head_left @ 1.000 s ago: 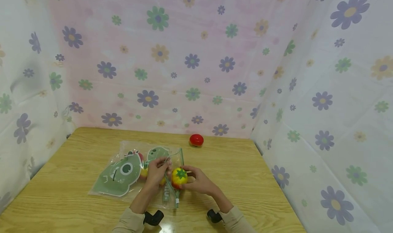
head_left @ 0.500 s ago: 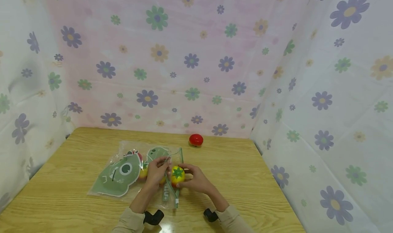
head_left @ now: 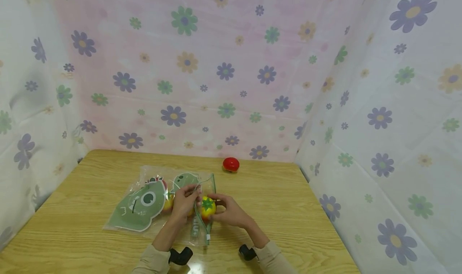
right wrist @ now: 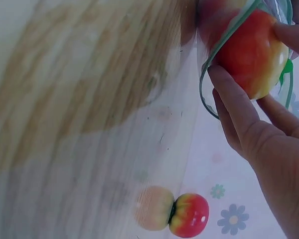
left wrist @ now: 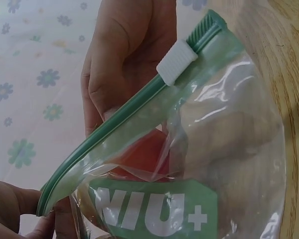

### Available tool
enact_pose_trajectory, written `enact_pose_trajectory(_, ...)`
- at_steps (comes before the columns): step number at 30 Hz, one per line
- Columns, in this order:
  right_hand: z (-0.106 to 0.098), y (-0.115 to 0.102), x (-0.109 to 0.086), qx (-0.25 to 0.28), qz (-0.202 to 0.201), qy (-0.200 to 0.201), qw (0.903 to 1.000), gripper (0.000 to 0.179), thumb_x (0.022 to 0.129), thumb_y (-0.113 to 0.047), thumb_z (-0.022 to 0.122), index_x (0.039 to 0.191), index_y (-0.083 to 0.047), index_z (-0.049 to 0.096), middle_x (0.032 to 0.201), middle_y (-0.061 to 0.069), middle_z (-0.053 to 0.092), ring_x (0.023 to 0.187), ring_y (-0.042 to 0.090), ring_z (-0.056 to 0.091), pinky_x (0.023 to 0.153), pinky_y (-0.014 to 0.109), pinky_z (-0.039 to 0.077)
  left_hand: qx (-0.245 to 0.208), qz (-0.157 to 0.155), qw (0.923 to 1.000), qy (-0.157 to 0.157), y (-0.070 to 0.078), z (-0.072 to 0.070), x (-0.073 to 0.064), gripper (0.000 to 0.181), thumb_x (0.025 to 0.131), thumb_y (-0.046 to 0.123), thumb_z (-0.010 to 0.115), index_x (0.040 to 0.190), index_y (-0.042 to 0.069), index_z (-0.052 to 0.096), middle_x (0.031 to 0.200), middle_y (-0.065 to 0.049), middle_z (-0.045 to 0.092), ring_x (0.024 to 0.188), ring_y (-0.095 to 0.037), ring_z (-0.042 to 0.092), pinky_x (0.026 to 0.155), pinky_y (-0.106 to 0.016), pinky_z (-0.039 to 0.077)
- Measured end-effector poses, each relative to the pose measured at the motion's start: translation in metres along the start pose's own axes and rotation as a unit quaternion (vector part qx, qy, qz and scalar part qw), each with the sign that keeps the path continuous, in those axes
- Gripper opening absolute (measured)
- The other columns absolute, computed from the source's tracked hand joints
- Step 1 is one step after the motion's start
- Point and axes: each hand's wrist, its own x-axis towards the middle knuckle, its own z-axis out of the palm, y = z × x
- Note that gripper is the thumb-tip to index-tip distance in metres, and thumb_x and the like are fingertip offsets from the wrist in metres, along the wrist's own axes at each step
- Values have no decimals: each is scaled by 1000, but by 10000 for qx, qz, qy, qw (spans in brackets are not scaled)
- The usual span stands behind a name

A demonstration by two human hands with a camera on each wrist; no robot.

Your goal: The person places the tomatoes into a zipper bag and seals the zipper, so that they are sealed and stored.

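A clear zip bag (head_left: 135, 212) with green frog-like prints lies on the table, its green-edged mouth facing right. My left hand (head_left: 184, 203) pinches the mouth's edge, holding it apart. In the left wrist view the white slider (left wrist: 177, 62) sits near one end of the green zip. My right hand (head_left: 232, 212) grips a red and yellow toy fruit (head_left: 207, 210) with a green star-shaped leaf cap, at the bag's mouth. The right wrist view shows this toy fruit (right wrist: 251, 57) between thumb and fingers, partly inside the green rim. Other toy fruit (head_left: 168, 203) shows through the plastic.
A red apple-like toy fruit (head_left: 231, 164) stands near the back edge of the wooden table (head_left: 274, 201). Flower-printed cloth (head_left: 202, 65) hangs behind and at both sides. Black wrist mounts (head_left: 181, 256) are on both forearms.
My right hand has moved slightly left, carrying the red and yellow toy fruit further into the bag's mouth. My left hand and the bag stay in place.
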Motion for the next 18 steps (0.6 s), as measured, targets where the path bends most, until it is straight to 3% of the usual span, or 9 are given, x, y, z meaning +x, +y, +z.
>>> enact_pose_trajectory(5,1,4,3,38,-228,-168,9996,60,91,-5,75,146,-4,51,149,11,53,126,27,58,108,34,49,-93,-34,9999,-50,-1,1,-1,34,102,8,61,132,-9,57,105,-19,70,71,-9,64,58,-17,55)
enact_pose_trajectory(11,8,6,9,-27,-480,-214,9986,62,93,-6,75,148,-4,48,151,12,51,127,29,58,108,36,49,-87,-6,9999,-64,-3,1,-1,36,101,10,63,132,-8,58,89,-8,71,60,-8,62,49,-17,48)
enact_pose_trajectory(18,13,7,13,-107,-238,-42,9997,66,93,-8,74,151,-9,45,154,10,48,128,34,57,103,42,53,-153,81,9997,-153,-1,1,-4,39,101,12,64,132,-10,55,87,-8,69,60,-8,60,51,-18,49)
